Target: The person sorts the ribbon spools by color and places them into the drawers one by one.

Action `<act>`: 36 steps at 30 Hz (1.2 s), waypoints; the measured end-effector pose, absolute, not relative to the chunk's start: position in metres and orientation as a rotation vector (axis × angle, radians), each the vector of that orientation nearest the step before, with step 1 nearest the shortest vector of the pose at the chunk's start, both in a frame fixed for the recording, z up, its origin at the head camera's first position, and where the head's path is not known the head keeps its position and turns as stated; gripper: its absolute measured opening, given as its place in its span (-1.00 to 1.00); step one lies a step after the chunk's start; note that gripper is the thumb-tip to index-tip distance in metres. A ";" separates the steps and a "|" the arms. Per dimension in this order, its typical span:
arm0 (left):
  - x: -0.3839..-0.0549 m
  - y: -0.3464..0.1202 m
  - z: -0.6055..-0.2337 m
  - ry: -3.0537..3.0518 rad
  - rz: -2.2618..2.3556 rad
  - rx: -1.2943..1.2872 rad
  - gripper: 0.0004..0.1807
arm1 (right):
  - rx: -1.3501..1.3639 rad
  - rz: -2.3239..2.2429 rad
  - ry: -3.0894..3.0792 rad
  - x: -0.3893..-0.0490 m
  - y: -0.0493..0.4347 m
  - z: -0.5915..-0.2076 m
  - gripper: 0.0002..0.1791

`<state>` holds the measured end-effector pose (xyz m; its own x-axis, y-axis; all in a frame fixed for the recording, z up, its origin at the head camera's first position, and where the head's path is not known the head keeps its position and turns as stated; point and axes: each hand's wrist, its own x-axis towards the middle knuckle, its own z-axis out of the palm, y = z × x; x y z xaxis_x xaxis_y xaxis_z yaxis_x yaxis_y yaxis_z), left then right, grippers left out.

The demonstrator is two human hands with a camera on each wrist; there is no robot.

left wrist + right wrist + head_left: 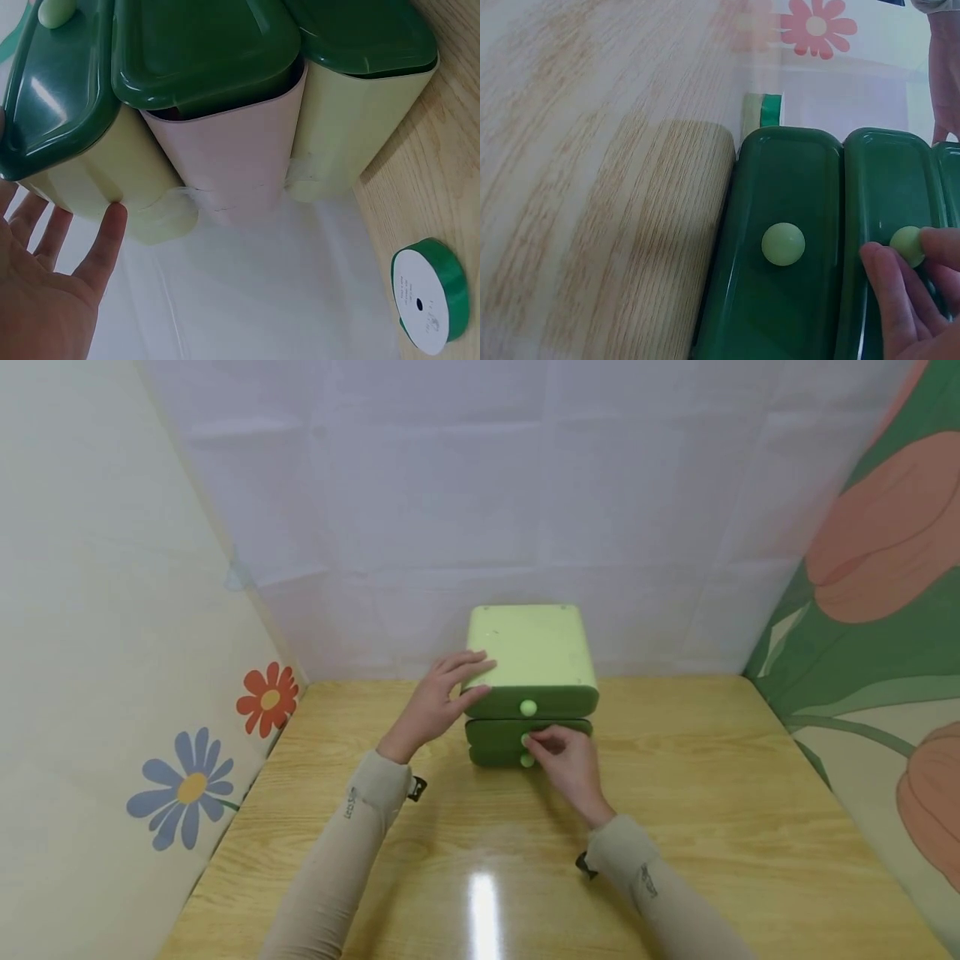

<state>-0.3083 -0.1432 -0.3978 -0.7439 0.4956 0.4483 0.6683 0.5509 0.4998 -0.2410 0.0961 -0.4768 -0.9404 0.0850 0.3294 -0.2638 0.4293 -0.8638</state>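
A small drawer cabinet (528, 643) with a light yellow-green top stands near the back of the table. Its three dark green drawer fronts each carry a round pale green knob. My left hand (438, 697) touches the cabinet's upper left edge, fingers spread and fairly straight. With thumb and fingers, my right hand (570, 768) pinches the middle drawer's knob (906, 245). In the left wrist view, the middle drawer (206, 56) sits slightly out from its pink casing, leaving a narrow gap. The bottom drawer's knob (783, 244) shows beside my right hand.
A roll of green ribbon (431, 296) lies on the wooden table (697, 827), left of the cabinet. A white cloth (420, 510) hangs close behind. Flower-patterned sheets (862, 610) border the sides.
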 end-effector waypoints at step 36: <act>-0.311 -0.144 -0.396 -2.507 -0.920 -1.006 -0.51 | 0.180 1.398 -2.346 -0.244 0.090 -0.476 -0.94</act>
